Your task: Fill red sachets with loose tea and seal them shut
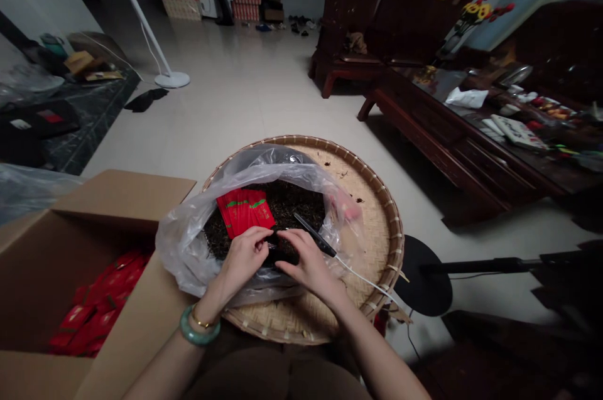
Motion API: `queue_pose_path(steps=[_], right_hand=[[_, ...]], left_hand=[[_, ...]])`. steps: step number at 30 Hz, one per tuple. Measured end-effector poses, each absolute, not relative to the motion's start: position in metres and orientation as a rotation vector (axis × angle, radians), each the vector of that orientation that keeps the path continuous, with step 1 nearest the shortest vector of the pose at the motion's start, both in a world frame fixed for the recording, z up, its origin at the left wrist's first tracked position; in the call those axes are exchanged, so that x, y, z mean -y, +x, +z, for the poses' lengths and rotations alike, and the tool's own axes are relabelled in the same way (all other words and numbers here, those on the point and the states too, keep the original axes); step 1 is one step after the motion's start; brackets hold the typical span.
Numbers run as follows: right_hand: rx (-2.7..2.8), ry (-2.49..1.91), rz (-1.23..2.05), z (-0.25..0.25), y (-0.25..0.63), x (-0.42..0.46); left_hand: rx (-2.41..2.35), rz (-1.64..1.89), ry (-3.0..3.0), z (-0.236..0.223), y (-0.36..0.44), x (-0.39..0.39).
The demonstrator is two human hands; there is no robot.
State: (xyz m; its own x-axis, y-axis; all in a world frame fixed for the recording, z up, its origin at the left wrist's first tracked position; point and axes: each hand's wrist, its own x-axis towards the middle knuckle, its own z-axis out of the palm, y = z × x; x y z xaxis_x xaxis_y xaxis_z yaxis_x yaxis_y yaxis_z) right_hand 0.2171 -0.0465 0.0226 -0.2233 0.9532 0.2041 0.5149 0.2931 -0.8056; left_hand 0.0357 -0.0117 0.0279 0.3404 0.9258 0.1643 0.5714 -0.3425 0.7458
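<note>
My left hand (245, 254) is closed in a pinch over the clear plastic bag (181, 243); what its fingertips hold is too small and dark to make out. Close beside it, my right hand (306, 259) is curved, thumb and fingers apart, its fingertips near the left ones. Dark, dry loose leaves (301, 199) that look like tea fill the bag. A fanned stack of red packets (245, 208) lies on them. To the right, a slim black device (316, 235) with a white cable rests against the bag. Everything sits on a round woven bamboo tray (377, 224).
An open cardboard box (127, 193) stands at the left, with many red packets (101, 302) inside. A round black stand base (426, 277) is right of the tray. Farther off are a low dark wooden table (438, 136), wooden chairs and a white lamp base (172, 80).
</note>
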Motion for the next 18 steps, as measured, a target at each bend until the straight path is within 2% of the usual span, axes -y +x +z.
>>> queue_pose_path(steps=[4,8,12,15,18], right_hand=[[1.751,-1.405,0.78,0.007,0.204,0.037],[1.457,-1.409,0.922,-0.004,0.205,0.029],[1.287,-1.373,1.112,-0.001,0.214,0.027],[1.347,-1.348,1.156,0.008,0.219,0.026],[1.573,-1.412,1.039,0.017,0.22,0.023]], left_hand=[[-1.294,0.811,1.923,0.03,0.035,0.012],[-1.275,0.8,1.702,0.02,0.031,0.007],[-1.059,0.524,1.387,0.008,0.032,0.006],[-0.996,0.435,1.222,0.005,0.036,0.008],[-0.972,0.397,1.247,0.008,0.04,0.011]])
